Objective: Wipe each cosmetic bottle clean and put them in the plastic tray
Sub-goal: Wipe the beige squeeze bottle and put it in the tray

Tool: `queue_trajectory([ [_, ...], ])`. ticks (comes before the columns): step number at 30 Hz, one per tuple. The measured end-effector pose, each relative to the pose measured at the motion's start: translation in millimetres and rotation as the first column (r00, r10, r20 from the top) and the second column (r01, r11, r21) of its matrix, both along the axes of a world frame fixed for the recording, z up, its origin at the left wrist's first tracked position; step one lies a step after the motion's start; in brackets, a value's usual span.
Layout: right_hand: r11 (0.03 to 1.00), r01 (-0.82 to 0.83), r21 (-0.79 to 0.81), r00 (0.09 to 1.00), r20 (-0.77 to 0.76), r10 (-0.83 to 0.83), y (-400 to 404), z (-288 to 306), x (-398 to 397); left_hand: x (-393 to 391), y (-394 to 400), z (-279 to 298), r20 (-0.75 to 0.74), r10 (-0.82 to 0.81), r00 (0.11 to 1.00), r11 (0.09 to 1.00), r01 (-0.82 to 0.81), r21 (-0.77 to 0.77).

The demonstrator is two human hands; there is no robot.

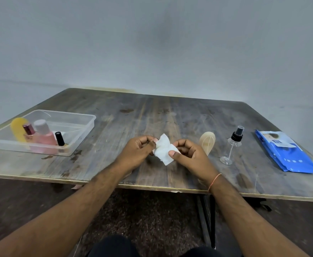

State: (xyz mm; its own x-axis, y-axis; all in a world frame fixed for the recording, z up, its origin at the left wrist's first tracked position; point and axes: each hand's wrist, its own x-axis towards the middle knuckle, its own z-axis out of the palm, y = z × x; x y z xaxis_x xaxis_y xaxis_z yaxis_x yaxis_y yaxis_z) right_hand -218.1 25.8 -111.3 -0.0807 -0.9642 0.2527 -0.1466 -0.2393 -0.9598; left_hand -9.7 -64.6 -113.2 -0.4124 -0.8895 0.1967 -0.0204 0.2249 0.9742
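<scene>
1. A crumpled white wipe (164,152) sits mid-table, pinched between both hands.
2. Left hand (138,152) and right hand (191,156) curl their fingers around it, forearms converging from six o'clock.
3. At nine o'clock, the clear plastic tray (81,125) holds a pink bottle (45,136), a yellow oval bottle (19,129) and, seemingly, nail polishes.
4. At three o'clock lie a clear spray bottle (232,145) and a glossy blue wipes pack (285,153).

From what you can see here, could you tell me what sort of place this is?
Probably a plain indoor room with a makeshift workstation: a worn wooden table against a bare grey wall, with dark carpet underneath.
</scene>
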Motion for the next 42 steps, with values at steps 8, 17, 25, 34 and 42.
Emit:
queue_trajectory([
  [8, 0.999, -0.004, 0.051, 0.999, -0.04, 0.006, 4.0, 5.0, 4.6, 4.0, 1.8, 0.0, 0.052, -0.067, 0.996, 0.996, 0.07, -0.059],
  [17, 0.978, 0.066, 0.197, 0.992, -0.117, -0.043, 48.3, 18.4, -32.6, -3.2, 4.2, -0.6, 0.178, 0.013, 0.984, 0.99, 0.013, -0.142],
  [25, 0.951, 0.25, 0.181, 0.966, -0.12, -0.231, 76.5, 12.7, -68.4, -38.9, 7.2, 16.9, 0.154, 0.096, 0.983, 0.926, -0.031, -0.376],
  [34, 0.948, 0.286, 0.143, 0.948, -0.188, -0.257, 71.2, 8.4, -68.4, -120.1, 2.6, 85.7, 0.453, -0.02, 0.891, 0.87, 0.239, -0.431],
  [42, 0.947, 0.288, 0.144, 0.948, -0.182, -0.261, 69.2, 6.6, -68.9, -126.7, -2.7, 78.5, 0.527, -0.019, 0.849, 0.859, 0.284, -0.426],
])
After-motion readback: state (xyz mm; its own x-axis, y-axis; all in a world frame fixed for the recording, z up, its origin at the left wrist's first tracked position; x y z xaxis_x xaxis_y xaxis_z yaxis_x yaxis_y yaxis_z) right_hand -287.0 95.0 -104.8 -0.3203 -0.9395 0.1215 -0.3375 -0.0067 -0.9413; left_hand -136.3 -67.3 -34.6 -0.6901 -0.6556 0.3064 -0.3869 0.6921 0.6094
